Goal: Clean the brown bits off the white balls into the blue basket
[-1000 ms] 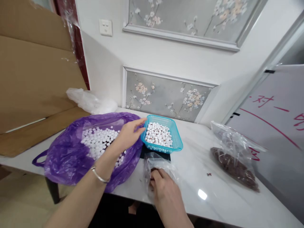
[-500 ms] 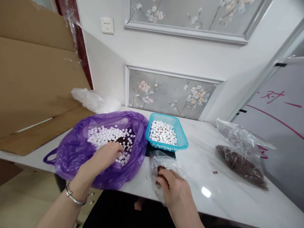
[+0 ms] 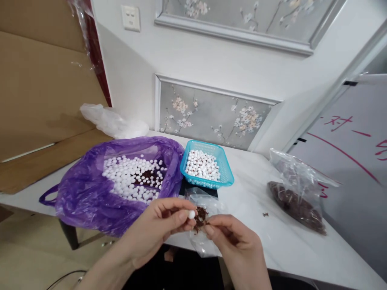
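Note:
Between the thumb and fingers of my left hand (image 3: 160, 227) is a small white ball (image 3: 191, 214). My right hand (image 3: 234, 237) pinches at brown shreds (image 3: 200, 217), its fingertips close to the ball. Beneath the shreds a small clear plastic bag (image 3: 205, 246) lies at the table's front edge. Left of my hands, an open purple plastic bag (image 3: 81, 205) holds many white balls (image 3: 127, 177) over something dark brown. A blue plastic basket (image 3: 225, 165) behind my hands contains white balls (image 3: 202, 165) flecked with brown.
On the right of the white table (image 3: 248, 193) rests a clear bag of brown shreds (image 3: 296, 207), with a small brown scrap (image 3: 265, 214) nearby. A white plastic bag (image 3: 111, 121) lies by the wall. Cardboard (image 3: 45, 88) stands at the left, a whiteboard (image 3: 359, 161) at the right.
My left hand has come out of the purple bag, moving right with a white ball, and is now beside my right hand. My right hand has lifted brown shreds from the clear bag.

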`<state>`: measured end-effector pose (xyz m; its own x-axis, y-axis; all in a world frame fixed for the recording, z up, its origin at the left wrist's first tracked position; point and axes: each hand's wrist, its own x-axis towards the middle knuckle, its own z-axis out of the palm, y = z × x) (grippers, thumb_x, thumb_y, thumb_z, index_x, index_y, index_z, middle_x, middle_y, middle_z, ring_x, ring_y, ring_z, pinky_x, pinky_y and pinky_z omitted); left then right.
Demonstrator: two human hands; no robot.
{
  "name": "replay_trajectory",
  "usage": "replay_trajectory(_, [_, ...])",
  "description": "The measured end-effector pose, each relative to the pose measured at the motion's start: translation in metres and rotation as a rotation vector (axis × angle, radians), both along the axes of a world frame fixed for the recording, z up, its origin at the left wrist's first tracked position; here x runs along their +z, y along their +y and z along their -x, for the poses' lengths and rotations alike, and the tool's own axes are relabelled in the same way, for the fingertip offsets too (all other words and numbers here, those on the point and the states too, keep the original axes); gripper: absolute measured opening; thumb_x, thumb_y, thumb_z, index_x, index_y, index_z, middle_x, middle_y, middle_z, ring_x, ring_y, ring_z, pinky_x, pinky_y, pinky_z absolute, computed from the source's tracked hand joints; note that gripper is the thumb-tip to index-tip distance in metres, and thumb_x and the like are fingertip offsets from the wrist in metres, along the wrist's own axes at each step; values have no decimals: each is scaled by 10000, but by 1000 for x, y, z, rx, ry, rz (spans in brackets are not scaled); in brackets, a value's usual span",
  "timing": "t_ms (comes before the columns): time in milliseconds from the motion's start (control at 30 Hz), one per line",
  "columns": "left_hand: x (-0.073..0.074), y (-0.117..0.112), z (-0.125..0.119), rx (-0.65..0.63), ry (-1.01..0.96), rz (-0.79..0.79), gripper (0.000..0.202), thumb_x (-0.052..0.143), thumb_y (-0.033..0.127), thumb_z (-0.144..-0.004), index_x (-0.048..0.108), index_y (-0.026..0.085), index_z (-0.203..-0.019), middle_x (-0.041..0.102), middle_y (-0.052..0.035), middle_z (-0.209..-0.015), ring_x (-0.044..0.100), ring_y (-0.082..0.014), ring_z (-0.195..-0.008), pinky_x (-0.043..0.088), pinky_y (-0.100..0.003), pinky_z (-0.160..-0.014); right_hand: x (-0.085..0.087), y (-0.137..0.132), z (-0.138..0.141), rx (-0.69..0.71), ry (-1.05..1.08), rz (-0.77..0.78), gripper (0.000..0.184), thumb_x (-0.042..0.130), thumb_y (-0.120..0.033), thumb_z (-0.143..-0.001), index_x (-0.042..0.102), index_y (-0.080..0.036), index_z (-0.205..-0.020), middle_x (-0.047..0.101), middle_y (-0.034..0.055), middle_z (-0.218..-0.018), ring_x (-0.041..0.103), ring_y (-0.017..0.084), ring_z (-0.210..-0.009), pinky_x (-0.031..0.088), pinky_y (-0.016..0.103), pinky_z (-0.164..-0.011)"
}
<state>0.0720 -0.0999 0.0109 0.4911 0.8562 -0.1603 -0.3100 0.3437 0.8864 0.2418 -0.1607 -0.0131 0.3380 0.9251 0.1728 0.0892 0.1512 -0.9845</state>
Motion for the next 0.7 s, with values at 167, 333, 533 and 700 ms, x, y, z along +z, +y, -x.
replay_trajectory(167, [-4,-7,-19,-31,-140,134,167,817,253,-709,767,157,-837,692,-10,-722,599,-67,-622,505,-164,-665,9,-7,4,69,62,-86,48,713,-196,-759,728,-221,-721,708,-13,-678,641,139,-633,520,193,-614])
replay_trajectory(333, [-7,-8,-21,-12,-133,119,162,832,257,-687,759,161,-794,664,6,-681,574,-66,-610,495,-168,-662,9,-3,11,68,-3,-172,90,627,-199,-847,674,-206,-771,661,0,-706,632,149,-669,518,216,-642])
replay_trajectory(533, [-11,-9,-20,11,-97,134,160,832,275,-684,749,173,-776,651,16,-684,561,-67,-623,472,-159,-658,6,-2,15,70,-93,-255,112,551,-172,-905,607,-223,-822,607,-8,-784,614,142,-731,495,234,-682])
replay_trajectory(700, [-13,-10,-19,16,-35,98,147,812,312,-707,740,203,-775,644,25,-686,571,-81,-667,468,-169,-710,6,-3,18,37,-182,-273,140,517,-165,-921,596,-226,-823,588,-11,-788,596,138,-731,475,230,-674])
